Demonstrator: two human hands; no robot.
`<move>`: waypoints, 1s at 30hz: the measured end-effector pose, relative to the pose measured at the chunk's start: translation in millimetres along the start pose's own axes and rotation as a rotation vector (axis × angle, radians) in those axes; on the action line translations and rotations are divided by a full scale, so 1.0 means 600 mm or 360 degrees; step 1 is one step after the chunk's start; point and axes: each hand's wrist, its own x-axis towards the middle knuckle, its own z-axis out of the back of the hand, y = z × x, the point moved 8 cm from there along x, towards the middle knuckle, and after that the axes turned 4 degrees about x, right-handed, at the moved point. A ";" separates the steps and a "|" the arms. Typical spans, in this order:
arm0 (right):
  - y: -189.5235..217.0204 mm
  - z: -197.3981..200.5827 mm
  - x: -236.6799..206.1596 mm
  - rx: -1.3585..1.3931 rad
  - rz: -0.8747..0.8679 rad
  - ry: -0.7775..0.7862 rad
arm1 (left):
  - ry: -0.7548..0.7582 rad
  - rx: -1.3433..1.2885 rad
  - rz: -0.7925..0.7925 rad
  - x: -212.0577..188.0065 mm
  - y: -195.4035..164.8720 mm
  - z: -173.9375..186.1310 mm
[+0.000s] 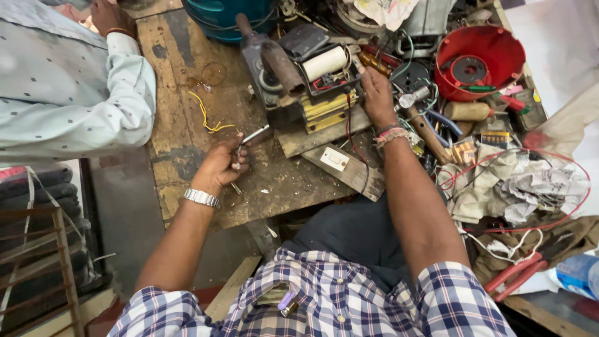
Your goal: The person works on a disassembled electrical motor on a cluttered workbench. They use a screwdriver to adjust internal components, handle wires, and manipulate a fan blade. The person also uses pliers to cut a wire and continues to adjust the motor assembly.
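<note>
My left hand, with a metal watch on the wrist, grips a slim metal tool whose tip points toward an electric motor assembly on the worn wooden workbench. My right hand, with thread bands on the wrist, rests on the right side of that assembly, fingers on its dark frame. The assembly has a brass-coloured laminated core, a white cylindrical capacitor on top and a rusty shaft. A red wire runs down from it past my right wrist.
Another person in a pale dotted shirt stands at the left by the bench. A yellow wire lies on the wood. To the right are a red plastic cover, a wooden-handled tool, crumpled paper, rags and red-handled pliers.
</note>
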 end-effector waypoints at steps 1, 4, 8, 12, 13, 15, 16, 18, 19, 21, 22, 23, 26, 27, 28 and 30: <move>0.005 0.000 0.002 -0.0011 0.0037 -0.0004 | -0.0009 0.0016 -0.0008 -0.001 -0.002 0.000; 0.009 -0.002 0.002 0.0012 0.0013 -0.0003 | -0.0018 0.0063 -0.0042 -0.002 -0.013 -0.005; 0.012 -0.003 0.002 -0.0003 -0.0028 0.0025 | -0.0052 0.0158 -0.0104 -0.005 -0.024 -0.009; 0.029 -0.004 0.000 0.0059 -0.0005 0.0043 | -0.0023 0.0346 -0.0236 -0.016 -0.042 -0.023; 0.034 -0.003 0.000 -0.0021 0.0002 0.0013 | -0.0056 0.0390 -0.0240 -0.017 -0.045 -0.025; 0.044 0.000 0.003 -0.0107 0.0021 -0.0020 | -0.0127 0.0480 -0.0248 -0.018 -0.052 -0.027; 0.047 0.000 0.003 -0.0115 0.0029 -0.0016 | -0.0113 0.0467 -0.0267 -0.017 -0.056 -0.031; 0.047 -0.001 -0.001 -0.0130 0.0012 -0.0021 | -0.0098 0.0429 -0.0285 -0.015 -0.058 -0.034; 0.045 0.000 -0.001 -0.0139 0.0003 -0.0032 | -0.0122 0.0438 -0.0307 -0.014 -0.059 -0.031; 0.040 -0.002 -0.002 -0.0105 0.0005 -0.0012 | -0.0178 0.0448 -0.0352 -0.012 -0.057 -0.023; 0.038 -0.001 -0.004 -0.0064 0.0018 0.0010 | -0.0174 0.0409 -0.0359 -0.008 -0.054 -0.022; 0.035 -0.002 -0.004 -0.0023 0.0029 0.0036 | -0.0173 0.0367 -0.0365 -0.004 -0.050 -0.021; 0.058 0.001 0.002 -0.0167 0.0383 0.0022 | -0.0144 0.0238 -0.0390 0.005 -0.045 -0.019; 0.053 0.001 0.001 -0.0202 0.0348 0.0019 | -0.0117 0.0197 -0.0386 0.009 -0.041 -0.020; 0.047 0.005 0.000 -0.0238 0.0314 0.0004 | -0.0118 0.0193 -0.0400 0.014 -0.040 -0.018; 0.039 0.008 0.000 -0.0199 0.0245 0.0015 | -0.0110 0.0210 -0.0436 0.021 -0.041 -0.020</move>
